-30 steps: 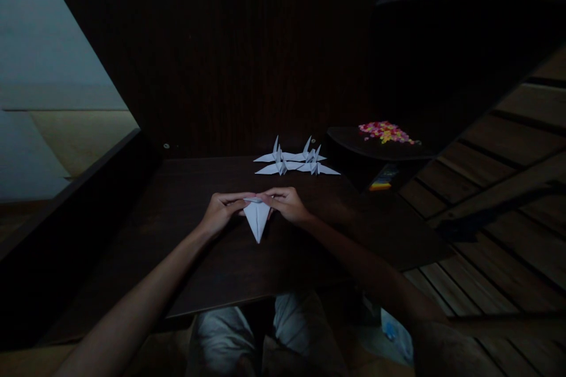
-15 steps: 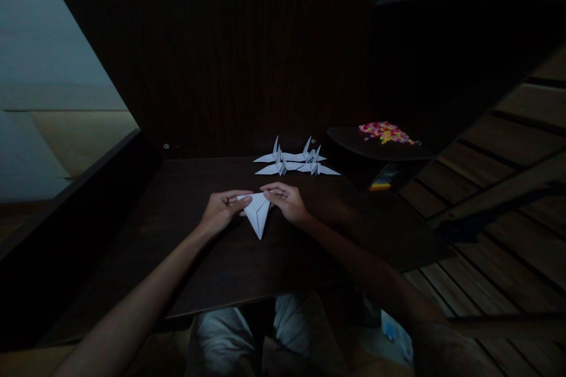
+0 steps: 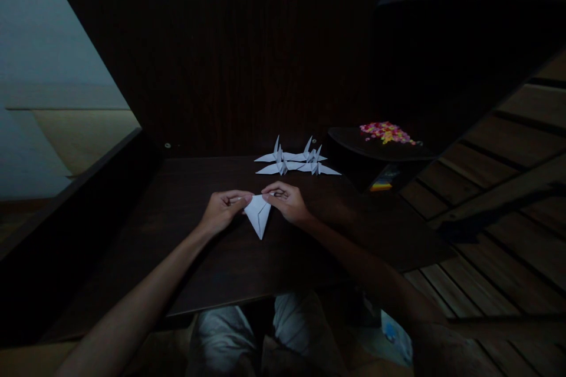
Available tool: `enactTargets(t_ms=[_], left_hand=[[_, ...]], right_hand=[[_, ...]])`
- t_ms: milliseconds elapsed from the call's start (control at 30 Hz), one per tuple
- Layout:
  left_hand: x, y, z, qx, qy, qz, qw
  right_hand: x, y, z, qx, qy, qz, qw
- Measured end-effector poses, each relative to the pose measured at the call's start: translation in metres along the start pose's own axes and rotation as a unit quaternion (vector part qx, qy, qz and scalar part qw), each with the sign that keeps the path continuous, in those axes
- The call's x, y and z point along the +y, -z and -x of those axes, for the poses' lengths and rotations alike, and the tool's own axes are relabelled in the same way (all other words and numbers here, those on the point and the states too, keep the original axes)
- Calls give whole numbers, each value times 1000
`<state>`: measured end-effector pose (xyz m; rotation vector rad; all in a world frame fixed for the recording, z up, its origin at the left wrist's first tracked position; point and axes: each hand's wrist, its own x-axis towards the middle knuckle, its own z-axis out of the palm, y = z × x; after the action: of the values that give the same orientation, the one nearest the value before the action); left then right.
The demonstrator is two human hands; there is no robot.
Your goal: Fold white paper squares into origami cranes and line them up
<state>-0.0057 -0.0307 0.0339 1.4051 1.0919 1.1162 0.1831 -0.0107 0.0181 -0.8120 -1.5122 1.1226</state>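
Observation:
Between my two hands is a piece of folded white paper point(image 3: 259, 216), a kite-like shape with its point toward me and a crease line down its front. My left hand point(image 3: 224, 210) pinches its upper left corner between thumb and fingers. On the upper right corner, my right hand point(image 3: 288, 203) grips with thumb in front and fingers behind. Both hands partly cover the paper's top edge. Just beyond them, several white origami cranes point(image 3: 283, 167) stand close together in two rows, wings spread and overlapping.
The dark wooden desk point(image 3: 198, 277) has a raised side panel point(image 3: 88, 188) at left and a tall back panel point(image 3: 247, 59). At right, a small rounded shelf point(image 3: 349, 140) bears a pile of pink, red and yellow bits point(image 3: 387, 132). Wooden slats point(image 3: 477, 283) lie beyond the desk's right side.
My fingertips have drawn slightly closer together along the paper's top edge, covering more of its upper corners. The cranes have stayed in place.

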Motion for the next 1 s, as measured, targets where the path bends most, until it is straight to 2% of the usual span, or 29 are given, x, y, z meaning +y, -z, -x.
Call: enactTargets(t_ms=[200, 467, 700, 833, 1000], left_hand=[[-2, -1, 1, -43, -2, 51, 998], [-3, 1, -3, 20, -22, -2, 1000], [-5, -3, -3, 12, -50, 47, 998], [-3, -4, -1, 26, -89, -14, 996], [4, -4, 4, 32, -80, -60, 994]], right_hand=[[2, 4, -4, 27, 5, -14, 1000], [3, 1, -2, -3, 5, 1, 1000], [6, -2, -2, 36, 12, -24, 999], [5, -3, -1, 37, 28, 7, 999], [0, -1, 4, 0, 5, 16, 1000]])
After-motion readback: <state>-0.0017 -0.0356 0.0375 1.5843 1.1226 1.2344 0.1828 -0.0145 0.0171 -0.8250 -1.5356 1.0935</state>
